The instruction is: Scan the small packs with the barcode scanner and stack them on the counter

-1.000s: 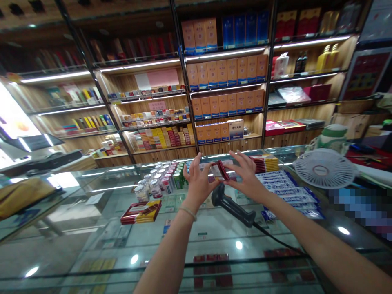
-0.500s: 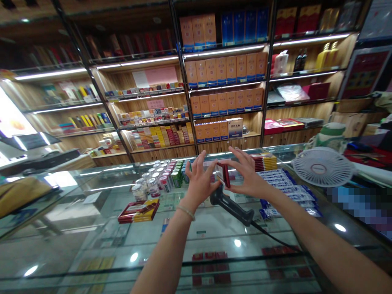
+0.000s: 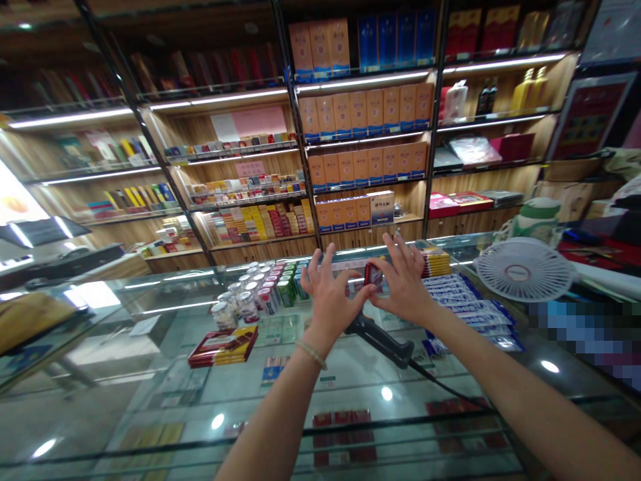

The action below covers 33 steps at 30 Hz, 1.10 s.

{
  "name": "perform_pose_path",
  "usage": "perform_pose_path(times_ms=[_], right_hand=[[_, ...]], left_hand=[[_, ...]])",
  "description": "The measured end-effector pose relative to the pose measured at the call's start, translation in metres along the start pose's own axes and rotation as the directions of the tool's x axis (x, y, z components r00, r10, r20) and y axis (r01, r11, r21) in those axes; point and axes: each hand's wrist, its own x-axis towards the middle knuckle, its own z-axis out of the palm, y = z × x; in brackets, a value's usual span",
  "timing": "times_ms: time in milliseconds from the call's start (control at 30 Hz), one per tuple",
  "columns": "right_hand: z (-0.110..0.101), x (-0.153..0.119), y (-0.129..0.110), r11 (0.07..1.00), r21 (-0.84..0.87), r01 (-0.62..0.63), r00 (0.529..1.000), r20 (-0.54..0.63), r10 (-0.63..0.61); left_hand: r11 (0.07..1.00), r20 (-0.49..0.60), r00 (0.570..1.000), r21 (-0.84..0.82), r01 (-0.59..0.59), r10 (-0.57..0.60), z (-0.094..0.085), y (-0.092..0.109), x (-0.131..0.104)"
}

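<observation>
A small red box (image 3: 372,274), like a cigarette pack, is held up above the glass counter between my two hands. My right hand (image 3: 400,277) pinches it from the right, with the other fingers raised. From the left, my left hand (image 3: 330,294) has its thumb at the box's lower edge. Its index finger points toward the box, and the remaining fingers are spread upward. Just below the hands, a black handheld barcode scanner (image 3: 383,342) lies on the counter, its head partly hidden by my left hand.
On the glass counter (image 3: 295,414) stand several small jars and tins (image 3: 250,304). Red-and-yellow packets (image 3: 225,346) lie at left, blue-and-white packets (image 3: 471,307) at right beside a white fan (image 3: 523,270). The scanner's cable (image 3: 445,387) runs right. Stocked shelves (image 3: 368,177) line the back.
The red box has turned, so more of its face shows. My left hand's grip has shifted, with its thumb now lower on the box. The scanner stays in place.
</observation>
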Motion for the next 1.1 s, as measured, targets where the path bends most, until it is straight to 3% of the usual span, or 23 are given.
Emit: perform_pose_path(times_ms=[267, 500, 700, 1100], right_hand=[[0.007, -0.004, -0.003, 0.998, -0.058, 0.038, 0.999, 0.024, -0.037], [0.004, -0.004, 0.020, 0.997, -0.082, 0.002, 0.998, 0.067, 0.004], [0.004, -0.006, 0.042, 0.994, -0.080, -0.068, 0.991, 0.106, 0.076], [0.000, -0.005, 0.045, 0.989, -0.114, -0.091, 0.991, 0.092, 0.102]], left_hand=[[0.998, -0.001, 0.998, 0.004, 0.064, -0.064, 0.007, 0.012, -0.005], [0.979, -0.072, 0.979, -0.085, 0.184, -0.190, 0.009, -0.003, 0.002], [0.958, -0.067, 0.960, -0.110, 0.265, -0.273, 0.006, -0.018, 0.007], [0.973, 0.000, 0.976, -0.077, 0.217, -0.217, 0.015, -0.042, 0.005]])
